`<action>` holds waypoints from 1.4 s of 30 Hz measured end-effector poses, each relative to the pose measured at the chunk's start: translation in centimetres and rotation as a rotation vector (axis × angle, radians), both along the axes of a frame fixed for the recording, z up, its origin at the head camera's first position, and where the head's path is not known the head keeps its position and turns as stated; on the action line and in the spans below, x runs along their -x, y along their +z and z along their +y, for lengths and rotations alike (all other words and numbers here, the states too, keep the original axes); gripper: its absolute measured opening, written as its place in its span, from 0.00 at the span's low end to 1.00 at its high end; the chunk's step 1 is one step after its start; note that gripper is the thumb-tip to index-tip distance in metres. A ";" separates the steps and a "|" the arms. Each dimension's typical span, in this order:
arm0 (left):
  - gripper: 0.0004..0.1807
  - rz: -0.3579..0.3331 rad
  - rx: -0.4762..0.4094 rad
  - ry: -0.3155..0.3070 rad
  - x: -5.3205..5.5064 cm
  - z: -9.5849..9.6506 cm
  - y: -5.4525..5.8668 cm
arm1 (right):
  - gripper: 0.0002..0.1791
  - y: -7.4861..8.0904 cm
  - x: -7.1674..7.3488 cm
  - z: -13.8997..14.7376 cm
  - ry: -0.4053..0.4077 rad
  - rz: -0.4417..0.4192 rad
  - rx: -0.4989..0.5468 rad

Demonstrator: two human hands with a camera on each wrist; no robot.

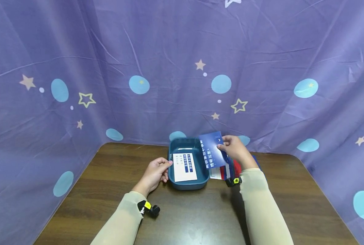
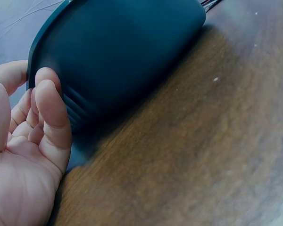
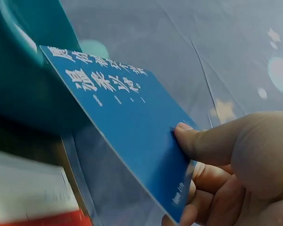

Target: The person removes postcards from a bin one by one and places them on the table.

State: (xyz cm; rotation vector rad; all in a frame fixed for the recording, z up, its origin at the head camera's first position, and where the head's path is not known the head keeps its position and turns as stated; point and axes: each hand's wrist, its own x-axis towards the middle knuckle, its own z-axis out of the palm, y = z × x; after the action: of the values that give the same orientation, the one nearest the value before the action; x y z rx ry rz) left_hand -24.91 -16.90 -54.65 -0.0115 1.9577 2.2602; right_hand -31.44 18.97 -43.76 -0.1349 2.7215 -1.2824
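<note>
The right hand (image 1: 235, 148) pinches a blue printed card (image 1: 212, 149) by its edge, leaving most lettering uncovered, at the right rim of a teal tray (image 1: 189, 186); the left hand (image 1: 153, 173) grips the opposite rim (seemingly for steadiness), beside a white card (image 1: 184, 167) inside.

The left hand (image 1: 154, 172) grips the bin (image 1: 188, 186) at its left rim, fingers bent; the left forearm (image 1: 120, 220) slants toward it from the near left. Right of the bin, the right hand (image 1: 235, 148) pinches, thumb opposing fingers, the right forearm (image 1: 263, 206) pointing forward.
</note>
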 end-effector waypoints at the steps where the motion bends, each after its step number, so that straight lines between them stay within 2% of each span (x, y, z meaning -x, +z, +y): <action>1: 0.11 -0.001 0.002 -0.002 0.0 0.0 0.1 | 0.33 -0.1 -0.1 0.7 -0.008 0.006 -0.006; 7: 0.11 0.007 0.006 0.016 -0.1 -0.2 0.5 | 0.30 -0.5 -0.2 3.9 -0.060 0.059 -0.058; 10: 0.11 0.006 0.009 0.018 -0.1 -0.3 0.5 | 0.29 -0.4 -0.3 5.8 -0.110 0.055 -0.101; 13: 0.11 -0.009 0.011 0.012 -0.1 -0.4 0.4 | 0.26 -0.7 -0.7 8.0 -0.168 -0.010 -0.096; 17: 0.11 -0.008 0.014 0.010 -0.1 -0.5 0.4 | 0.24 -1.6 -1.3 11.1 -0.222 -0.133 0.003; 23: 0.11 -0.008 0.013 0.005 0.0 -0.6 0.3 | 0.29 -3.4 -1.4 14.9 -0.207 -0.235 -0.059; 29: 0.12 -0.016 0.010 0.004 -0.1 -0.4 0.2 | 0.26 -5.0 -0.9 15.7 -0.197 -0.258 -0.102; 34: 0.12 -0.012 0.012 0.001 0.0 -0.3 0.3 | 0.22 -6.3 0.2 15.7 -0.205 -0.219 -0.268; 36: 0.12 -0.009 0.012 0.001 0.0 -0.2 0.3 | 0.22 -7.4 1.1 16.4 -0.209 -0.203 -0.341; 39: 0.12 -0.010 0.010 0.001 0.0 0.0 0.3 | 0.22 -8.8 2.1 17.4 -0.232 -0.212 -0.385; 42: 0.11 -0.015 0.006 0.002 0.0 0.0 0.3 | 0.20 -8.6 1.9 17.1 -0.248 -0.222 -0.375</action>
State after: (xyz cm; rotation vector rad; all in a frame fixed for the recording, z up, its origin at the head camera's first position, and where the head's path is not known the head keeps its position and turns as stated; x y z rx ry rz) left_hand -24.88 -16.92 -54.39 -0.0306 1.9577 2.2492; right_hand -33.32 36.09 -52.34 0.3684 2.7808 -0.7530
